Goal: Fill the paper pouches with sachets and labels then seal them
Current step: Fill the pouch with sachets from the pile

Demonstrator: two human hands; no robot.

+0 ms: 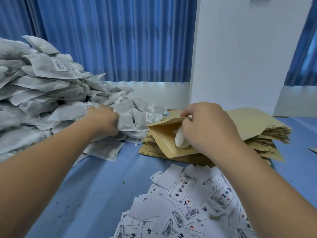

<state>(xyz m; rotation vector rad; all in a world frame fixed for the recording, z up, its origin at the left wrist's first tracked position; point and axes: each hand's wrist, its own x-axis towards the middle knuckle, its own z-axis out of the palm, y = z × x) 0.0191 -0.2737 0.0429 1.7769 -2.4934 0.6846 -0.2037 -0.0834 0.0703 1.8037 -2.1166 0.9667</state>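
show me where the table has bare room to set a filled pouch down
Bare: the blue table patch bordered by sachet heap, pouch stack and scattered labels; also the strip right of the pouch stack. Crowded: heap at left, labels at near right.

Left forearm (51,160) bare, runs from lower-left corner up toward frame centre. Left hand (103,120) left of centre, knuckles up, fingers curled down round sachet (126,124). Right forearm (248,177) bare, enters from lower-right edge, slants up-left. Right hand (205,125) right of centre, back toward camera, fingers bent, thumb and forefinger pinching upper lip of pouch (163,134). Hands apart, roughly level.
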